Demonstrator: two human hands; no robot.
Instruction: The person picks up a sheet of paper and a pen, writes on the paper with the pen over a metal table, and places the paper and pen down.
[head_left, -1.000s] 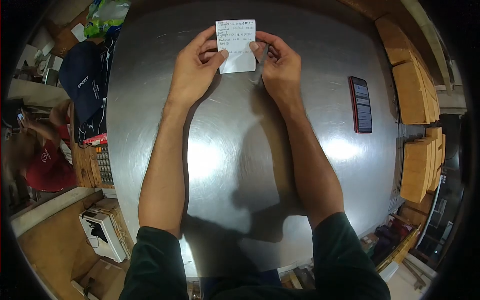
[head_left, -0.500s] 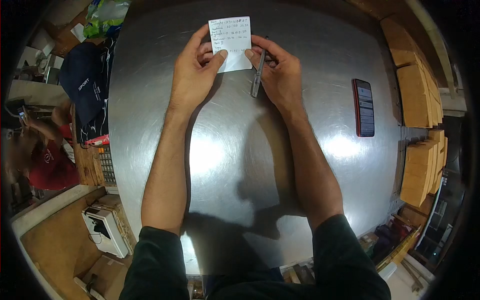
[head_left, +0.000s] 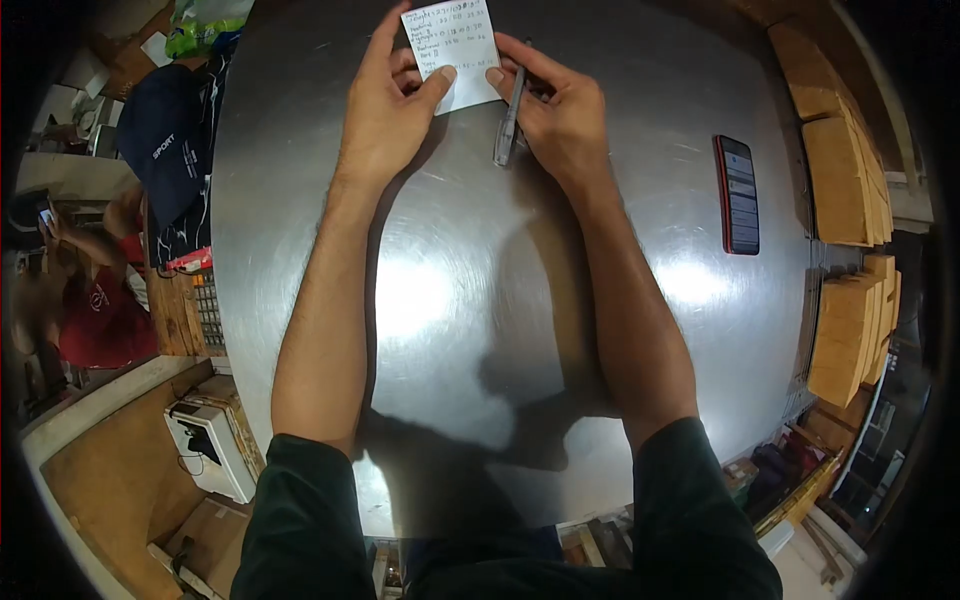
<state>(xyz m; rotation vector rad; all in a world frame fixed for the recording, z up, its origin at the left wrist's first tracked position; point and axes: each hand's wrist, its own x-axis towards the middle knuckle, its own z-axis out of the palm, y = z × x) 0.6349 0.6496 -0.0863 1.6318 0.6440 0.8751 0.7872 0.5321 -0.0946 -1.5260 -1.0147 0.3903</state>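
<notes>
A small white paper note (head_left: 452,52) with handwritten lines is held up at the top of the head view. My left hand (head_left: 392,105) grips its left edge, thumb on the front and fingers behind. My right hand (head_left: 562,112) pinches the lower right edge of the note with its thumb. A grey pen (head_left: 509,125) is also tucked in the right hand, its lower end pointing down toward the table. Some fingers of both hands are hidden behind the paper.
The shiny metal table (head_left: 450,350) spreads under my arms. A phone (head_left: 738,195) with a lit screen lies at right, near cardboard boxes (head_left: 848,180). At left are a dark cap (head_left: 160,140), a keypad (head_left: 208,310) and a person in red (head_left: 105,315) holding a phone.
The view has shifted slightly, so the note and both hands appear a little higher. The note is tilted slightly more. Both hands keep their hold on it, and the pen stays in the right hand.
</notes>
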